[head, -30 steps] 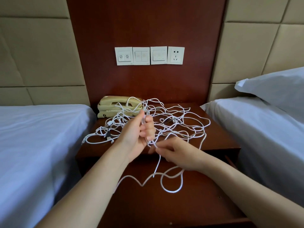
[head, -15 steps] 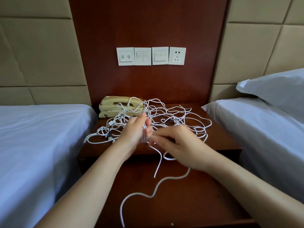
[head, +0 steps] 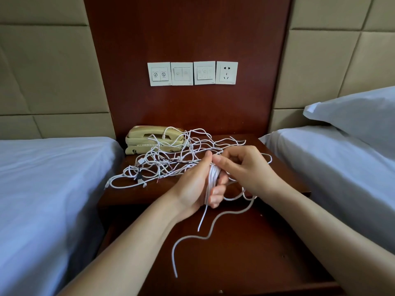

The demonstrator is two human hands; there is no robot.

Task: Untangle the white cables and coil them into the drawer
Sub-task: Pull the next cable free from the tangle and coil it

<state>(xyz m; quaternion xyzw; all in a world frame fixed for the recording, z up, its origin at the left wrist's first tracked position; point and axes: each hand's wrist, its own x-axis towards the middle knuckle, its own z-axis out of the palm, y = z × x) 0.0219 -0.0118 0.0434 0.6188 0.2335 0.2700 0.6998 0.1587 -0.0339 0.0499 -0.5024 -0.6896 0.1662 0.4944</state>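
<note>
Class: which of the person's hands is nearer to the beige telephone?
Left. The left hand, holding a white cable coil, is in front and to the right of the telephone; the right hand is farther right, beyond the left.

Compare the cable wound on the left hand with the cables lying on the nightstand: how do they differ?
The wound cable sits in neat parallel turns around the left hand; the nightstand cables sprawl in a loose tangle. The wound cable is gripped, the right hand pinching its top; the nightstand cables lie untouched, some over the telephone. Both are thin and white.
</note>
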